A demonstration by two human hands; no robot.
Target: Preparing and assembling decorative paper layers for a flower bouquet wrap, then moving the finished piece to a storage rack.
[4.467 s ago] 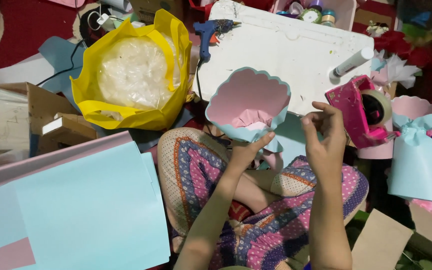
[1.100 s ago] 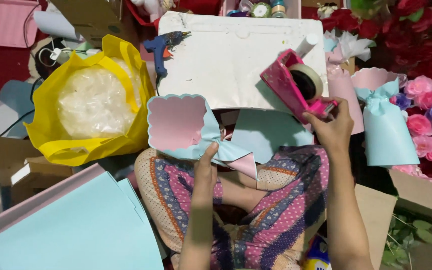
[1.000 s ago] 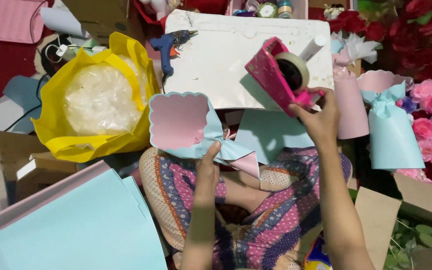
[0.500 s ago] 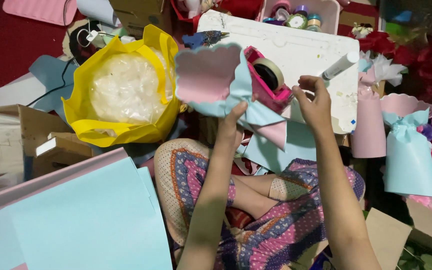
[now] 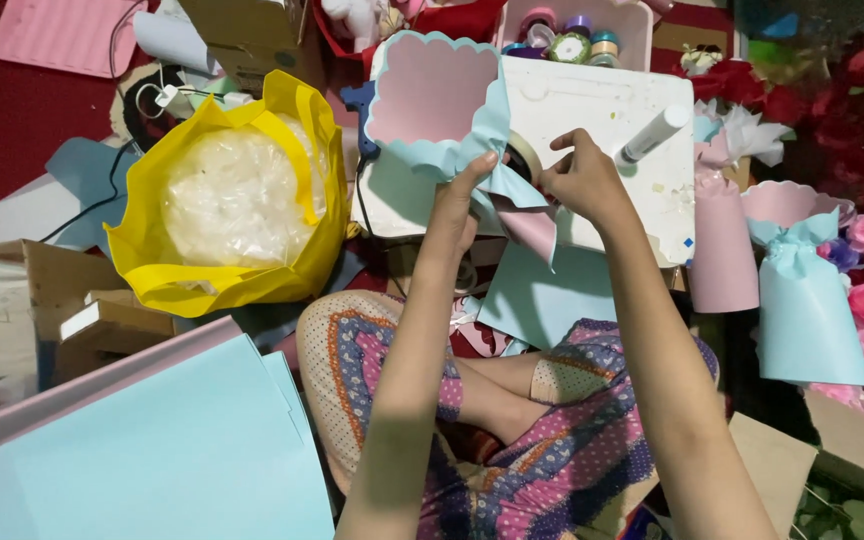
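Above the lap, left hand (image 5: 460, 205) fingers pinch one scalloped paper cone (image 5: 442, 100); right hand (image 5: 577, 180) fingers curl shut.

tape roll (image 5: 524, 152), perhaps, mostly behind paper wrapper (image 5: 447, 105)

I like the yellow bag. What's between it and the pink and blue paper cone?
A blue glue gun pokes out between the yellow bag and the paper cone, seen from the head camera.
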